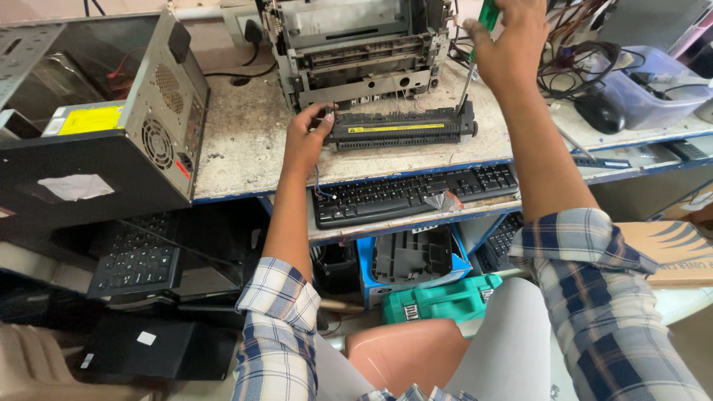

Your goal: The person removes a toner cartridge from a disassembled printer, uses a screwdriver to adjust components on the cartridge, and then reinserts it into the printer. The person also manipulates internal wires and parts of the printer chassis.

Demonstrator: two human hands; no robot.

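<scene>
A long black fuser unit [405,128] with a yellow label strip lies on the worn white bench in front of an opened grey printer chassis [356,48]. My left hand [306,137] grips the unit's left end. My right hand [506,44] is shut on a green-handled screwdriver [475,52], held upright with its metal shaft reaching down to the right end of the unit.
A desktop computer case [111,119] lies on its side at the left. A black keyboard [412,194] rests on the lower shelf. A mouse [600,111], cables and a clear tub [653,89] sit at the right. Boxes and a teal case [442,301] lie below.
</scene>
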